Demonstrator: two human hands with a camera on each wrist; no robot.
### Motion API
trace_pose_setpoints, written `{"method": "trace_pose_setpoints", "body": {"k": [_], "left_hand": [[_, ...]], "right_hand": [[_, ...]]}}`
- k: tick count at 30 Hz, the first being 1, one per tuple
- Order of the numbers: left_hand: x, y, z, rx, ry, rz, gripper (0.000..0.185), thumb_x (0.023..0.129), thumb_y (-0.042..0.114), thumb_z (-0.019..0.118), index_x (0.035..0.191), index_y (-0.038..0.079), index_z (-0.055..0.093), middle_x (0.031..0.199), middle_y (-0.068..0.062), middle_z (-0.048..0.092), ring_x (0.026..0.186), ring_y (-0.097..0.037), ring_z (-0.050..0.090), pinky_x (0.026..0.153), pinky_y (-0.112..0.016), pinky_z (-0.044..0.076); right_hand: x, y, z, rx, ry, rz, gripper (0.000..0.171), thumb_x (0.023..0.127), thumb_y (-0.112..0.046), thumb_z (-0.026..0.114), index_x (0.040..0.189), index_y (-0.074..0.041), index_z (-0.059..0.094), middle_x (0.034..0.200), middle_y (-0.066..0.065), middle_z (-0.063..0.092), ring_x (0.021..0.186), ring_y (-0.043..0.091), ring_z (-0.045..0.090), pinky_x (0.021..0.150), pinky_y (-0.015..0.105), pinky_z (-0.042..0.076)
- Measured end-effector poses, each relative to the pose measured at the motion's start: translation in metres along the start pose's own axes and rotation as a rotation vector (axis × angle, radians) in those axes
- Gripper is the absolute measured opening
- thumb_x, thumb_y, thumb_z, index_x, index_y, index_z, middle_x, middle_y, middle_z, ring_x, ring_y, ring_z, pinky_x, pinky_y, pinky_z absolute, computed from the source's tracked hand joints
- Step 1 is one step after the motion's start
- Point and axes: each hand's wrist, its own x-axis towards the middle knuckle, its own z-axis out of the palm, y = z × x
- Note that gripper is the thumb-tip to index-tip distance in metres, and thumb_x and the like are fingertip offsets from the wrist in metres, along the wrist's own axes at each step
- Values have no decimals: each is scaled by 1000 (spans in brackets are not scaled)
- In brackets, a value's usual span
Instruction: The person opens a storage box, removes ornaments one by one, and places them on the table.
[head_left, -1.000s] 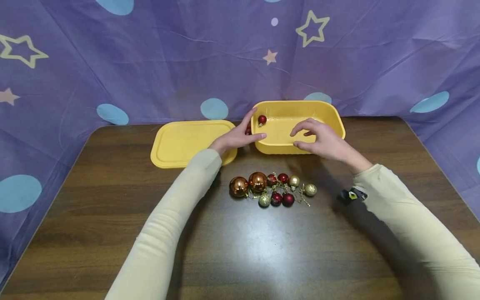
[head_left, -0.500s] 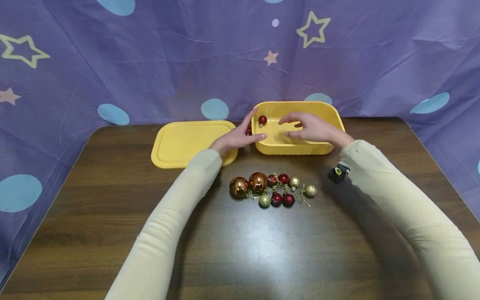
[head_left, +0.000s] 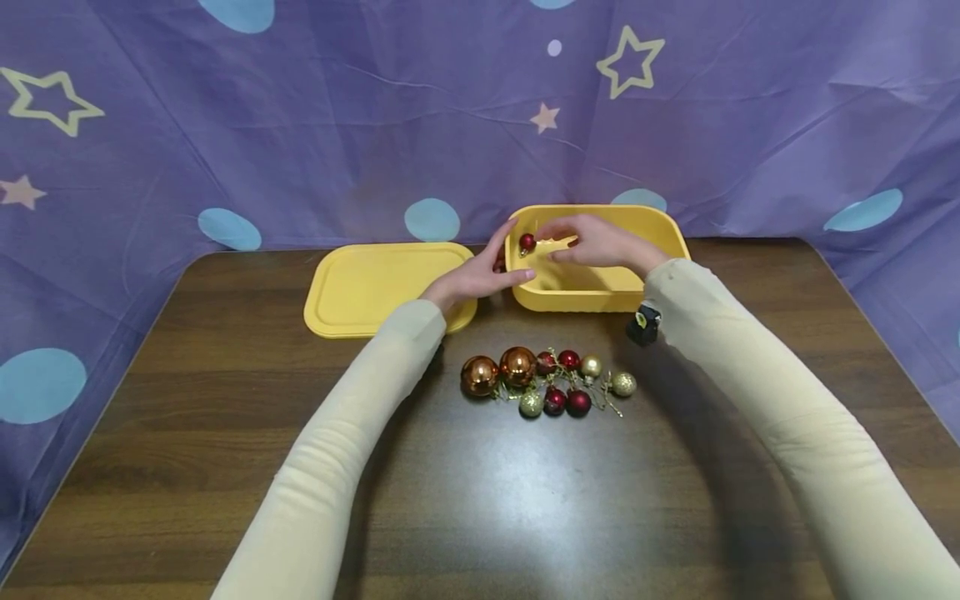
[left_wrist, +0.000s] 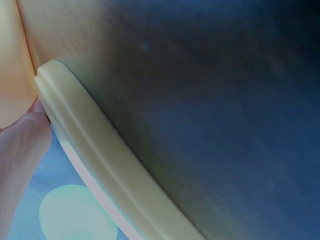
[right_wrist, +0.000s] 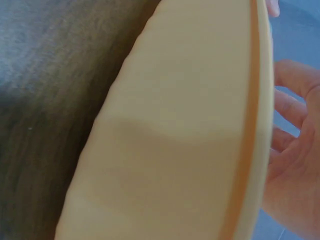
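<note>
My left hand (head_left: 480, 273) spans the left end of the yellow box (head_left: 600, 302), its thumb over the front rim and its index finger extended toward the back corner. A small red bauble (head_left: 527, 242) lies inside at that same end. Over the box, my right hand (head_left: 600, 242) has its thumb and fingers apart, with the index fingertip right beside the bauble. In the right wrist view, that hand (right_wrist: 295, 150) shows behind the box's long wall (right_wrist: 180, 100). Part of the left hand (left_wrist: 25, 145) appears in the left wrist view.
A yellow lid (head_left: 360, 287) lies left of the box. In front sits a cluster of baubles: copper balls (head_left: 480, 376), several red ones (head_left: 578, 402) and gold ones (head_left: 623, 383). A purple star-patterned cloth (head_left: 375, 125) hangs behind the brown table (head_left: 225, 400).
The right hand has moved left across the box, from its right side to beside the red bauble. The left hand, box, lid and bauble cluster have stayed in place.
</note>
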Motion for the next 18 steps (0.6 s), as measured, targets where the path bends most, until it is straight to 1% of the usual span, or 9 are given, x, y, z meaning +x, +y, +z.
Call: {"method": "trace_pose_setpoints", "body": {"k": [3, 7, 13, 15, 18], "left_hand": [[0, 0, 0, -7, 0, 15, 94, 94, 25, 63, 155, 24, -9, 155, -18, 24, 134, -28, 39, 108, -27, 32], [0, 1, 1, -2, -3, 19, 94, 95, 24, 62, 155, 23, -9, 155, -18, 23, 133, -29, 40, 107, -28, 33], [0, 2, 4, 22, -9, 4, 93, 95, 28, 62, 155, 26, -10, 156, -17, 20, 135, -27, 37, 108, -28, 32], [0, 2, 4, 27, -7, -3, 94, 95, 29, 62, 155, 26, -10, 156, -17, 20, 135, -26, 37, 108, -27, 31], [1, 4, 5, 46, -3, -16, 95, 94, 31, 63, 155, 28, -9, 157, -16, 17, 135, -25, 36, 109, -27, 30]], "right_hand": [[7, 2, 1, 13, -7, -1, 43, 90, -2, 62, 131, 10, 52, 133, 26, 53, 124, 42, 45, 103, 51, 38], [14, 6, 4, 23, -11, 15, 45, 90, -2, 61, 133, 8, 50, 134, 26, 51, 127, 39, 44, 107, 50, 33], [20, 15, 10, 138, 2, 48, 46, 93, -5, 58, 136, 7, 48, 137, 26, 48, 128, 39, 42, 109, 50, 29], [21, 17, 11, 180, 11, 65, 46, 94, -6, 57, 137, 8, 47, 138, 26, 47, 128, 38, 42, 110, 49, 28], [22, 18, 12, 213, 23, 92, 46, 93, -5, 57, 137, 8, 47, 138, 25, 47, 127, 37, 43, 110, 47, 29]]}}
